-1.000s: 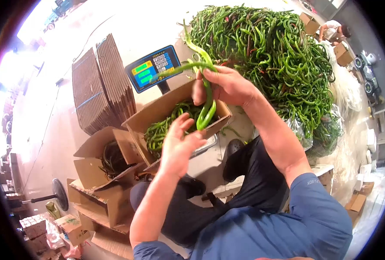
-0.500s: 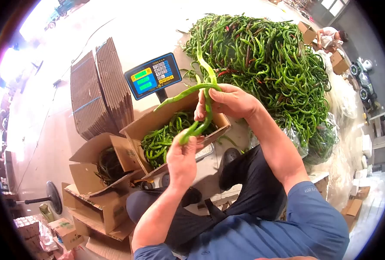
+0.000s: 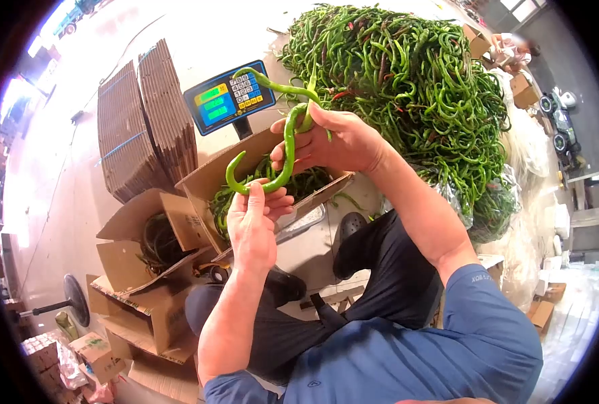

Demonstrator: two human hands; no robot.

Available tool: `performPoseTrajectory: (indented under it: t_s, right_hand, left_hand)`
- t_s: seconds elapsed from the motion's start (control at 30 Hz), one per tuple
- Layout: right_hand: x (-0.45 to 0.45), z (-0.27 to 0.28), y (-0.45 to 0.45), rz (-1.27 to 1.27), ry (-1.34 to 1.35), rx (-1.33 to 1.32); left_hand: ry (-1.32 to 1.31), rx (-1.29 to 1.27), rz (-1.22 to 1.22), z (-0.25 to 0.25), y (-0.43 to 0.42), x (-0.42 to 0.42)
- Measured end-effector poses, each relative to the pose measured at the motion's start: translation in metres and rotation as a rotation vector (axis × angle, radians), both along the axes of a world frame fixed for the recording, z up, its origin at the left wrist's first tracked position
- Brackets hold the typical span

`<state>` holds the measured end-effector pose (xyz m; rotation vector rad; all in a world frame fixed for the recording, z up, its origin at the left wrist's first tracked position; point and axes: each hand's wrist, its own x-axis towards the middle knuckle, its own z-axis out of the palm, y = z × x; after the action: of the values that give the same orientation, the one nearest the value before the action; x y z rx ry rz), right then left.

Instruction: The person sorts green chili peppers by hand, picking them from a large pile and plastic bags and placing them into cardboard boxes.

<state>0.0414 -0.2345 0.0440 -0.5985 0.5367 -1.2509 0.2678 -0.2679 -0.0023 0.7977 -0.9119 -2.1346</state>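
Observation:
A long, curled green chili pepper (image 3: 289,149) stretches between my hands above an open carton (image 3: 195,185). My left hand (image 3: 254,225) pinches its lower part between thumb and fingers, and the hooked tip curls up beyond them. Closed around the upper end is my right hand (image 3: 343,138), which also grips other green chili peppers; one of them (image 3: 279,86) sticks out to the left in front of the scale display (image 3: 229,97). More green chili peppers (image 3: 220,209) lie in the carton below, partly hidden by my hands.
A large heap of green chili peppers (image 3: 407,87) rises at the back right. Flattened cartons (image 3: 128,135) stand bundled at the left. A second open carton (image 3: 121,262) holds dark contents. Another person (image 3: 508,52) is at the far right, near some cartons.
Both hands have moved slightly left and up. The chili pepper between them now shows a full S-curve, and the peppers in my right hand have shifted. The view has tilted a little.

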Motion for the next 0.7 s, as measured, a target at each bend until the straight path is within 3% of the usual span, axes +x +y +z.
performPoseTrajectory:
  t_s: [0.1,0.3,0.7]
  right_hand:
    - [0.003,0.001,0.0,-0.012,0.02,0.006]
    - [0.008,-0.001,0.001,-0.068,0.361,0.04]
    - [0.03,-0.015,-0.002,-0.128,0.736,0.026]
  left_hand:
    - [-0.008,0.006,0.016,-0.003,-0.002,0.0]
    - [-0.094,0.096,0.063,-0.01,-0.008,0.001]
    - [-0.227,0.133,0.074,-0.02,-0.015,0.002]
